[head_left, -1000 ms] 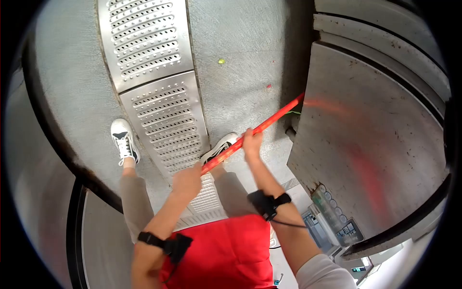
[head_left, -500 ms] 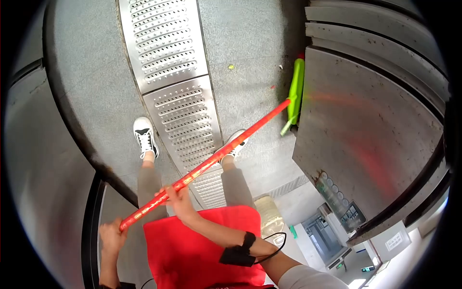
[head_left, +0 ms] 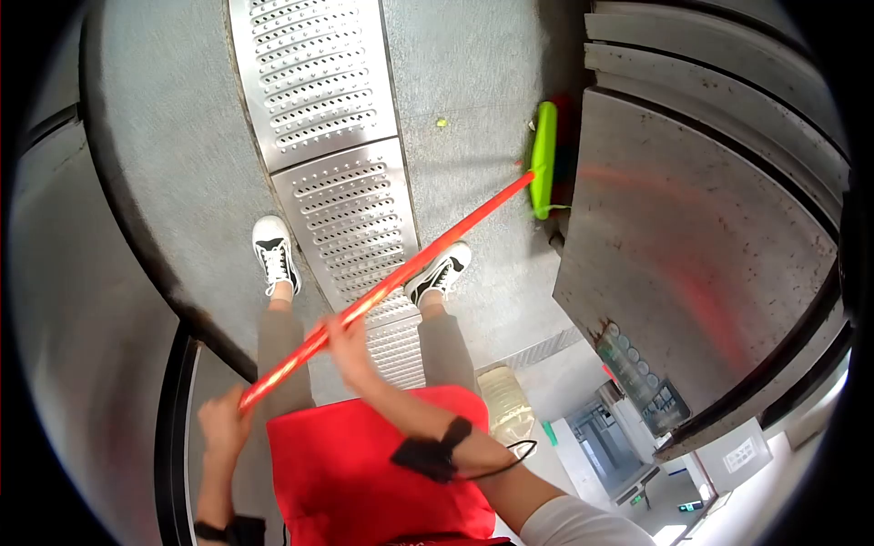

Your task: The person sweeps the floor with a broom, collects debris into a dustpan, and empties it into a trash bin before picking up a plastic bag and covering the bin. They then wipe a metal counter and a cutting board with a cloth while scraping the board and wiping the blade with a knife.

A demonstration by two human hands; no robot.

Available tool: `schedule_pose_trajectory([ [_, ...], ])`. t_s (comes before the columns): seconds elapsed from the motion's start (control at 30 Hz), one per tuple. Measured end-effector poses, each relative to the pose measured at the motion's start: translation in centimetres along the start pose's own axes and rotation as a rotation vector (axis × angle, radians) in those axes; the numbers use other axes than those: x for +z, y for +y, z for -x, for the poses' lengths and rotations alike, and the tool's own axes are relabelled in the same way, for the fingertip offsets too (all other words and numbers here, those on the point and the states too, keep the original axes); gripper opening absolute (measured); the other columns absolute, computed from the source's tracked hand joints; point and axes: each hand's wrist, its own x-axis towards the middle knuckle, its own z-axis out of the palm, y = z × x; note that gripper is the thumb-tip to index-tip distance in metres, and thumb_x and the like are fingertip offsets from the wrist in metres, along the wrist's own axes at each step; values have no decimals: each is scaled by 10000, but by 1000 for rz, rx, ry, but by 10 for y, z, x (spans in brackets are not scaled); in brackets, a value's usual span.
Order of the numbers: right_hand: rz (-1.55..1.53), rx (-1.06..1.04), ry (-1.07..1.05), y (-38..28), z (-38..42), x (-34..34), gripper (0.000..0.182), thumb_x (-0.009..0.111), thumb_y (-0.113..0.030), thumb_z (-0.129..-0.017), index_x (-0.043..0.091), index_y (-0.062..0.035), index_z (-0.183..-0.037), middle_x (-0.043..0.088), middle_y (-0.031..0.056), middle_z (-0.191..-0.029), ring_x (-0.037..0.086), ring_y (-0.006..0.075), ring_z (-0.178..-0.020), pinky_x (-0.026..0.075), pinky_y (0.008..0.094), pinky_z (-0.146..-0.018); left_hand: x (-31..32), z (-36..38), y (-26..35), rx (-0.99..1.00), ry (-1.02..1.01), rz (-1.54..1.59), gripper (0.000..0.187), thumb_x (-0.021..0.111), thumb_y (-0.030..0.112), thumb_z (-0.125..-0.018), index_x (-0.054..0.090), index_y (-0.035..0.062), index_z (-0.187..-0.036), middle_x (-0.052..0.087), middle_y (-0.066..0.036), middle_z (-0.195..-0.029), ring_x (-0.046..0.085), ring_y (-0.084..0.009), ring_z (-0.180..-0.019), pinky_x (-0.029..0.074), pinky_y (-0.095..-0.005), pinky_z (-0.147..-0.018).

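A broom (head_left: 446, 235) with a long red handle slants across the view, from lower left up to the right. My left hand (head_left: 224, 424) is closed round the top end of the handle. Farther down the shaft, my right hand (head_left: 348, 353) is wrapped round it, slightly blurred. The bright green broom head (head_left: 543, 162) is on the grey floor beside the metal cabinet, with reddish bristles partly hidden in shadow on its far side. A small yellow-green scrap (head_left: 442, 122) lies on the floor left of the head.
A perforated metal drain cover (head_left: 319, 82) runs along the floor between my shoes. The steel cabinet (head_left: 692, 237) stands on the right, another metal surface (head_left: 91, 300) on the left. A pale yellowish container (head_left: 506, 405) sits behind my right leg.
The broom head has shifted left, away from the cabinet's base, and turned so its bristle side shows. My left hand has moved slightly up and right; my right hand also shifted up.
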Motion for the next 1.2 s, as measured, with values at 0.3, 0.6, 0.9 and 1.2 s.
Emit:
schedule_pose_trajectory([
  [0.3,7,-125,5,-17,-21,-20,184,469,-122,-920,372,2,-1016,614,104,-705,620,172,-625,513,276,-529,36,-32,8,60,-5,79,150,656,201,-736,571,93,-796,578,-141,-599,580,-364,-575,441,-456,-529],
  [0.6,270,-433,307,-119,-192,-135,217,448,-73,-875,288,32,-978,561,111,-626,552,182,-513,474,325,-472,151,-220,150,127,57,279,234,592,339,-829,573,123,-917,613,-133,-651,603,-352,-614,467,-462,-557],
  [0.9,582,-628,567,-242,-276,-334,200,486,-162,-844,422,27,-847,560,116,-608,551,181,-506,463,325,-475,167,-314,346,299,34,392,141,617,208,-788,557,123,-884,619,-109,-652,632,-310,-642,492,-439,-558],
  [1.2,409,-412,642,-182,-234,-385,193,489,-202,-866,437,-17,-850,554,86,-646,547,164,-519,472,317,-434,193,-284,351,362,-69,284,83,586,143,-783,574,118,-862,632,-102,-683,643,-296,-659,501,-423,-578],
])
